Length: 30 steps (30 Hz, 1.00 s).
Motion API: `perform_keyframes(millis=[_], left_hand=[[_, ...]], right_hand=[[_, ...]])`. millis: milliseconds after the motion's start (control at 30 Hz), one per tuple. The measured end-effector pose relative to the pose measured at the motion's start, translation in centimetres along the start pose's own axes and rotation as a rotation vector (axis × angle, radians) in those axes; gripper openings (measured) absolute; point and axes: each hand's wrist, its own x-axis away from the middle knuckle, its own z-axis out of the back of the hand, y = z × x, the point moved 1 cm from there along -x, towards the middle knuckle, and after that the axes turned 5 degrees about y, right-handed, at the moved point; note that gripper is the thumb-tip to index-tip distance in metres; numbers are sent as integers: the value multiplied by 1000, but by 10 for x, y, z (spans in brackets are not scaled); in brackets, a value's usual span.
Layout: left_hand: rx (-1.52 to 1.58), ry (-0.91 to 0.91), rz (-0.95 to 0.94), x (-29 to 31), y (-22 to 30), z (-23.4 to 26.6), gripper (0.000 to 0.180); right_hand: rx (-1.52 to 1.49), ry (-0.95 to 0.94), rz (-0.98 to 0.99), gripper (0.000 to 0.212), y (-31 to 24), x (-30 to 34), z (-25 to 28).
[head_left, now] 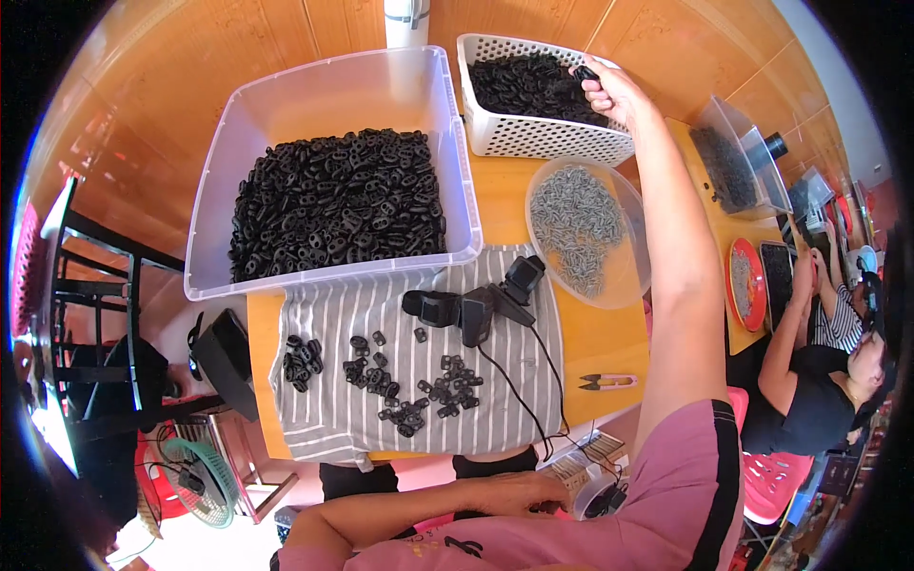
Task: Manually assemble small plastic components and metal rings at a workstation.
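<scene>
My right hand (609, 90) reaches far out over the white perforated basket (533, 143) filled with small black plastic parts (528, 84); its fingers are pinched on one or a few of those parts at the basket's right rim. My left hand (519, 493) rests low near my lap, below the table's front edge, fingers curled loosely, nothing visibly in it. On the grey striped cloth (419, 419) lie loose black parts (409, 385) in small clusters. A black hand-held tool with a cable (476, 305) lies on the cloth.
A large clear bin (219, 190) holds a heap of black parts. A round clear dish (624, 276) holds small grey metal springs. Small snips (609, 383) lie at the table's front right. Another person (828, 381) sits at the right by a red tray (747, 285). A fan (205, 476) stands on the floor.
</scene>
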Motion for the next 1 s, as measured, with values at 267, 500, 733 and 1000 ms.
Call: perform_keyframes(millis=[267, 500, 733, 1000], left_hand=[[-31, 23, -53, -2, -9, -5, 26], [0, -15, 11, -2, 1, -1, 25], [18, -52, 66, -3, 10, 4, 25], [6, -52, 43, -2, 4, 1, 26]], right_hand=[[-368, -302, -8, 31, -2, 24, 11], [-311, -408, 84, 37, -14, 33, 2], [-282, -375, 157, 53, -18, 29, 9], [-294, -309, 198, 56, -22, 34, 5]])
